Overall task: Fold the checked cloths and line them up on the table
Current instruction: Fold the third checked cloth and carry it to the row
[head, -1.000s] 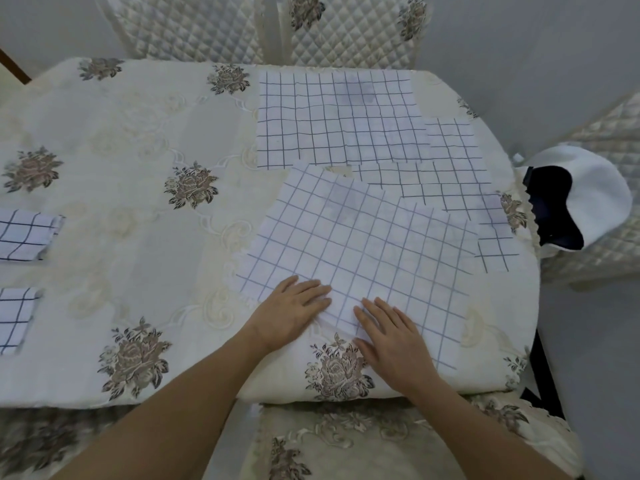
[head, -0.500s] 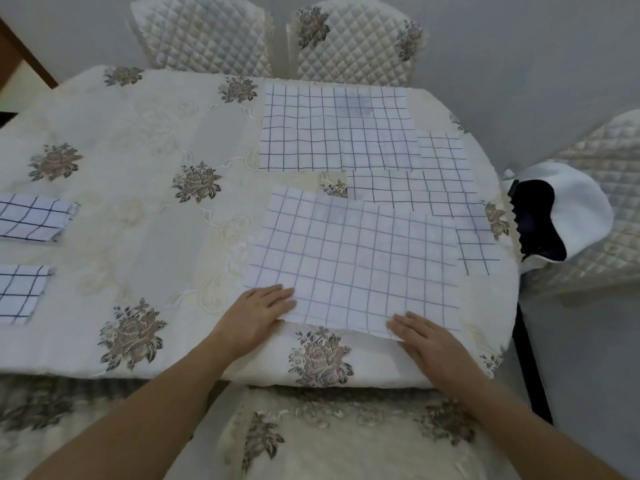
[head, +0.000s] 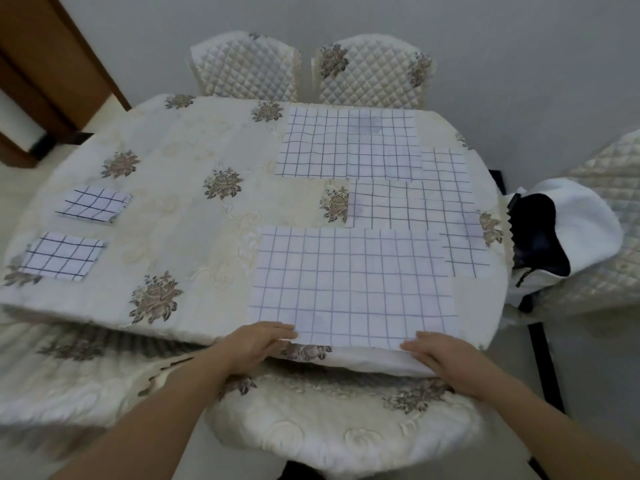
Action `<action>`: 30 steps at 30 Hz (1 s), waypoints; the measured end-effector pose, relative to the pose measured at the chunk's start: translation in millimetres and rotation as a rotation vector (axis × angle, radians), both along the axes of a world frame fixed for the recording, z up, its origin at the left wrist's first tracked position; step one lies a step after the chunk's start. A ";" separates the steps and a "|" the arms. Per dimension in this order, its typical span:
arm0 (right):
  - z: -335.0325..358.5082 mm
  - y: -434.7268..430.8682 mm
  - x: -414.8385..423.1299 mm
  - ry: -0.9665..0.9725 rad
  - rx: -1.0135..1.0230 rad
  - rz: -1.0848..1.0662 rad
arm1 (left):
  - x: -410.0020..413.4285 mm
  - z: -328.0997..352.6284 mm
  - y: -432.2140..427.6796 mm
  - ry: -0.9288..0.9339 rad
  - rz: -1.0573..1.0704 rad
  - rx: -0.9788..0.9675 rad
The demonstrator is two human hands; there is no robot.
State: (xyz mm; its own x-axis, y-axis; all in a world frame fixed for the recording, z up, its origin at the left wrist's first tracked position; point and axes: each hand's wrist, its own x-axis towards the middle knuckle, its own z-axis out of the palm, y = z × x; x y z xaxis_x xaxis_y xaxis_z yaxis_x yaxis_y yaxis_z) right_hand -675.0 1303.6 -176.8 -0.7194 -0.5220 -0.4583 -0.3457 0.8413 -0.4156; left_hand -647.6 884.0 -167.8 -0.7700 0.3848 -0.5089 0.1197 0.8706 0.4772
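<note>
A white checked cloth (head: 353, 282) lies flat and square to the table's near edge. My left hand (head: 256, 344) holds its near left corner and my right hand (head: 440, 351) holds its near right corner, fingers on the hem. Two more open checked cloths lie behind it, one at the far side (head: 346, 143) and one at the right (head: 426, 206), overlapping each other. Two folded checked cloths rest at the table's left, one farther (head: 93, 204) and one nearer (head: 62, 256).
The table (head: 180, 237) wears a cream floral cover. Two quilted chairs (head: 370, 74) stand at the far side, another chair (head: 346, 420) right below my hands. A white and dark garment (head: 568, 233) lies on a chair at the right.
The near cloth has been turned from a slant to straight and drawn toward the table's near edge. My hands slid apart from its middle hem to its two near corners.
</note>
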 end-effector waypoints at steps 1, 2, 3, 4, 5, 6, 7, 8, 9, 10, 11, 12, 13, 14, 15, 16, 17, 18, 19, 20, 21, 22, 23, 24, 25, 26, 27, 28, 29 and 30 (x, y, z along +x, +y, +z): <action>2.1 3.3 0.4 0.001 0.010 0.006 | 4.7 5.4 3.7 -0.037 0.013 -0.005; 2.1 6.7 0.9 0.015 0.018 0.023 | 9.5 13.2 8.3 -0.061 0.026 0.002; 1.7 11.1 1.3 0.036 0.022 0.041 | 14.2 21.3 13.0 -0.081 0.046 0.016; 2.0 14.9 2.2 0.067 0.019 0.056 | 19.1 28.6 16.4 -0.093 0.062 0.023; 3.3 18.2 3.1 0.100 0.010 0.064 | 24.0 36.2 20.1 -0.091 0.071 0.030; 4.8 21.3 4.0 0.117 0.001 0.071 | 28.8 41.9 23.2 -0.095 0.078 0.031; 6.6 23.4 4.7 0.124 -0.007 0.076 | 32.9 46.5 26.0 -0.105 0.070 0.025; 8.6 25.0 5.5 0.113 -0.013 0.082 | 37.3 49.5 27.4 -0.127 0.058 0.015; 11.1 26.0 6.7 0.092 -0.019 0.097 | 40.8 53.2 28.4 -0.157 0.049 0.003; 13.6 26.3 6.5 0.067 -0.029 0.115 | 42.3 55.7 27.7 -0.175 0.050 -0.003; 15.0 26.3 3.9 0.042 -0.037 0.121 | 40.4 55.5 25.3 -0.179 0.060 0.012; 16.2 26.0 -1.1 0.030 -0.036 0.119 | 36.2 55.0 22.2 -0.171 0.082 0.043; 17.5 25.2 -7.9 0.039 -0.025 0.119 | 30.0 54.7 18.8 -0.153 0.118 0.071; 19.7 23.2 -16.0 0.057 -0.011 0.113 | 21.9 51.8 13.6 -0.121 0.151 0.087; 21.5 20.2 -25.5 0.087 0.007 0.103 | 12.7 48.4 7.9 -0.087 0.179 0.096; 22.5 16.6 -36.6 0.116 0.018 0.090 | 2.5 45.9 2.9 -0.051 0.206 0.108; 24.7 11.5 -49.1 0.152 0.021 0.085 | -9.0 43.4 -1.5 -0.019 0.228 0.115; 26.8 5.3 -62.3 0.188 0.036 0.085 | -21.2 41.2 -4.5 -0.002 0.245 0.112; 27.8 -1.2 -75.8 0.225 0.048 0.092 | -34.2 38.8 -6.3 0.003 0.255 0.095; 26.8 -7.3 -89.5 0.256 0.065 0.100 | -47.7 36.1 -7.7 0.007 0.253 0.064; 23.6 -12.2 -102.9 0.278 0.076 0.104 | -61.3 32.9 -9.2 0.015 0.239 0.023; 18.9 -16.7 -115.7 0.306 0.082 0.108 | -75.1 30.8 -10.9 0.035 0.220 -0.031; 11.8 -19.7 -127.1 0.355 0.083 0.114 | -88.4 29.6 -11.5 0.076 0.201 -0.082; 3.8 -21.1 -137.5 0.407 0.095 0.115 | -100.4 26.3 -12.5 0.128 0.183 -0.123; -4.4 -22.4 -146.4 0.437 0.113 0.114 | -110.5 21.2 -13.9 0.193 0.168 -0.154; -9.4 -25.3 -152.7 0.437 0.142 0.111 | -118.3 15.6 -15.1 0.260 0.152 -0.191; -15.0 -28.7 -157.5 0.447 0.158 0.112 | -124.5 7.7 -16.7 0.323 0.134 -0.230; -18.0 -32.6 -160.2 0.448 0.165 0.103 | -128.7 -0.1 -17.7 0.385 0.119 -0.259; -22.5 -35.4 -162.1 0.457 0.162 0.093 | -131.3 -8.9 -19.2 0.432 0.110 -0.279; -25.7 -38.0 -163.3 0.465 0.155 0.080 | -133.1 -16.1 -20.3 0.475 0.106 -0.286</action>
